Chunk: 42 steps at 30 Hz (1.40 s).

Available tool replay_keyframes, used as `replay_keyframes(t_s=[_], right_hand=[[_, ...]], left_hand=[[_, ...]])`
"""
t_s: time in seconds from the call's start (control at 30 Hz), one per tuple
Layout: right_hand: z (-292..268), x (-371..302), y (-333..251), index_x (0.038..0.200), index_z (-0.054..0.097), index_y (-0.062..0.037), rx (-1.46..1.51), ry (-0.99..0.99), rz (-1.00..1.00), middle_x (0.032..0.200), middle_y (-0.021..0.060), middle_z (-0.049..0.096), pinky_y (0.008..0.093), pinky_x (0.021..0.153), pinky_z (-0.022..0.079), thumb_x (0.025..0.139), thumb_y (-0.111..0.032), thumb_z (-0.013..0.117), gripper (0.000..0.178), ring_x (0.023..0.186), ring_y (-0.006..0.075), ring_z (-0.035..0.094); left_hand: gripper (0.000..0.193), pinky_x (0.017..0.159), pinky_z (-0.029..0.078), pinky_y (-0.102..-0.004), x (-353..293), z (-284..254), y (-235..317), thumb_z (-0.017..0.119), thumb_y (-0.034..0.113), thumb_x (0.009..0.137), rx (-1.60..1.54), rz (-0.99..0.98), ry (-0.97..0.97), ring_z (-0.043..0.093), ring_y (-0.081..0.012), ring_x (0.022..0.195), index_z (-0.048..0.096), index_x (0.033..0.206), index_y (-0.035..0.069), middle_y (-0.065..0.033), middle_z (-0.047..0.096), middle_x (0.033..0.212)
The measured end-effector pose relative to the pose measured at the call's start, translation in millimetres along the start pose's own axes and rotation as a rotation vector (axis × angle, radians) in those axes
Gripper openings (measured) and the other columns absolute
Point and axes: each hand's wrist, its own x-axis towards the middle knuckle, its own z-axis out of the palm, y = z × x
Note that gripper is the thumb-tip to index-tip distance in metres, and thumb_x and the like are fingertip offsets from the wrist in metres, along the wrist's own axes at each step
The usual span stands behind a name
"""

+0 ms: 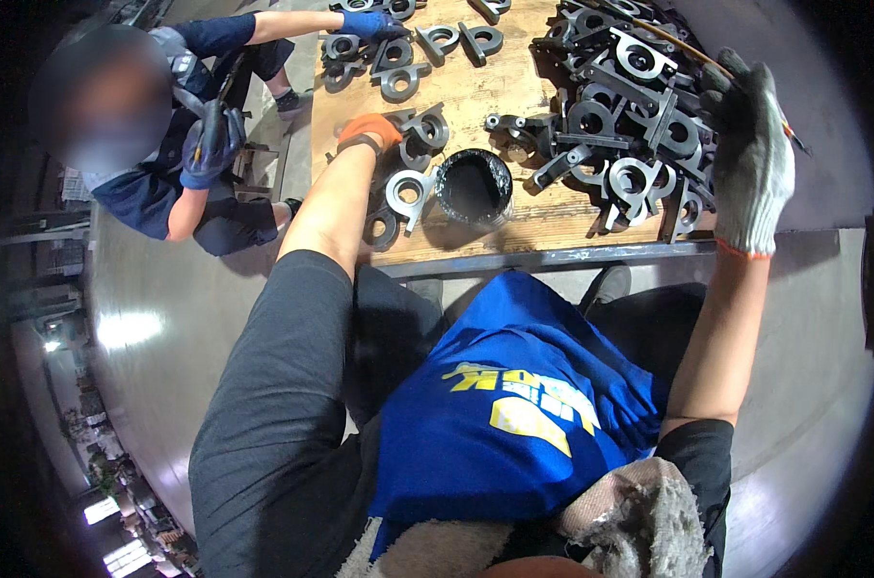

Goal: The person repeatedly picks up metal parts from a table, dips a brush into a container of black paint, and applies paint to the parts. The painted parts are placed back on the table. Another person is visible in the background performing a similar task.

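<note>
Holding a thin stick (686, 45) beside piled metal parts (639, 125)

The pale-gloved right hand (753, 144) grips the stick near the right side of the bench (514, 82); the orange-gloved left hand (370, 130) reaches a ringed metal piece (441, 120) left of the black can (476, 223); whether its fingers close on it, I cannot tell; beyond, a co-worker's blue-gloved hand (368, 24) is by more ringed pieces (396, 53).
</note>
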Motion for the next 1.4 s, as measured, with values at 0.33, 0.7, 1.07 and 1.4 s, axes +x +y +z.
replay_keyframes(t_s=[0.33, 0.7, 1.07, 1.4], right_hand=[[19.4, -37.2, -41.1, 0.113, 0.066, 0.0043, 0.186, -0.328, 0.022, 0.095, 0.0122, 0.071, 0.0266, 0.074, 0.054, 0.098, -0.028, 0.056, 0.037, 0.078, 0.0175, 0.067], [1.2, -24.7, -43.1, 0.109, 0.066, 0.0025, -0.147, 0.287, -0.237, 0.093, 0.0142, 0.072, 0.0321, 0.072, 0.057, 0.098, -0.029, 0.055, 0.035, 0.076, 0.0208, 0.069], [-52.5, -8.1, -22.7, 0.129, 0.053, 0.0046, -0.308, 0.092, -0.092, 0.119, 0.0195, 0.063, 0.0341, 0.096, 0.049, 0.102, -0.035, 0.047, 0.048, 0.104, 0.0242, 0.063], [-103.2, 34.2, -7.6, 0.133, 0.051, 0.0014, -0.545, -0.083, 0.034, 0.136, 0.0195, 0.054, 0.0370, 0.101, 0.046, 0.104, -0.036, 0.040, 0.049, 0.117, 0.0261, 0.058]], left_hand=[[0.045, 0.075, 0.052, -0.0392, -118.3, -88.2, -0.7, 0.067, 0.044, 0.075, -0.245, 0.337, 0.031, 0.069, -0.0304, 0.085, 0.072, 0.092, 0.003, -0.0199, 0.070, 0.092], [0.043, 0.079, 0.052, -0.0426, -314.4, 24.3, 126.1, 0.060, 0.039, 0.075, -0.370, 0.598, -0.248, 0.067, -0.0380, 0.089, 0.070, 0.094, 0.002, -0.0242, 0.068, 0.094], [0.056, 0.088, 0.050, -0.0443, -291.9, 171.8, 162.8, 0.065, 0.051, 0.076, -0.126, 0.664, -0.828, 0.064, -0.0370, 0.103, 0.071, 0.106, 0.005, -0.0201, 0.067, 0.112], [0.048, 0.093, 0.048, -0.0438, -318.5, 267.8, 210.8, 0.062, 0.048, 0.080, -0.331, 0.607, -1.375, 0.062, -0.0354, 0.109, 0.070, 0.111, 0.012, -0.0142, 0.068, 0.113]])
